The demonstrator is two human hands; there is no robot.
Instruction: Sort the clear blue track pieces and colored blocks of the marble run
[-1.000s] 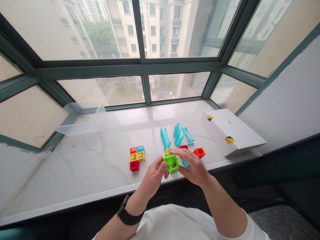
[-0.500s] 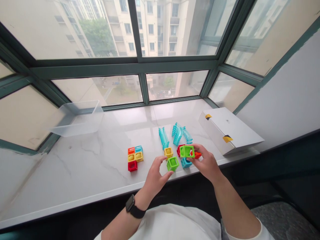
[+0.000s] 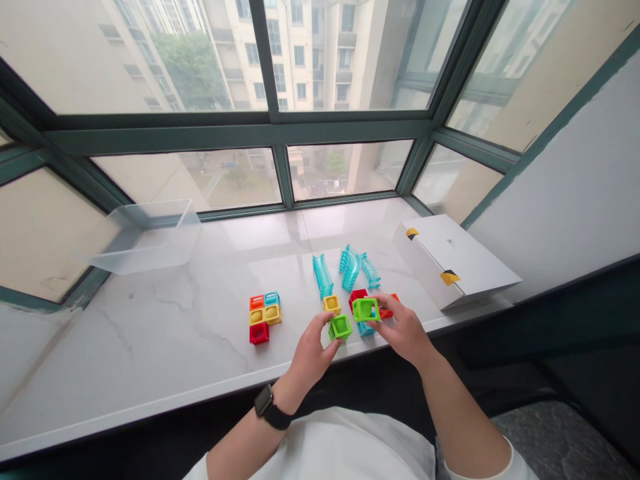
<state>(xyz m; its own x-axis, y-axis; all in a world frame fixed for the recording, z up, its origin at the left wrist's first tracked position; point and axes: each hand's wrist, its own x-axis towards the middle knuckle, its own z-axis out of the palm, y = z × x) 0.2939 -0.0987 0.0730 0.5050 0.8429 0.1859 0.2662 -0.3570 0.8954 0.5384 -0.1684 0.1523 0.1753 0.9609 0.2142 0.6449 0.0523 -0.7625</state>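
My left hand has its thumb and index finger closed around a green toy block near the sill's front edge. In my right hand, a second green block with open sides is held above the other pieces. Behind the left block sits a yellow block. Partly hidden under the right hand's block are a red block and a blue block. An orange-red piece shows behind my right fingers, its shape mostly covered.
To the left stands a joined group of red, yellow, orange and blue blocks. Clear turquoise track pieces lie behind my hands. A translucent bin is at the far left, a white box at the right. Windows bound the marble sill.
My left thumb and index finger have closed onto the green block in front of them. My right hand has brought its green block slightly lower and nearer. The view has shifted a little.
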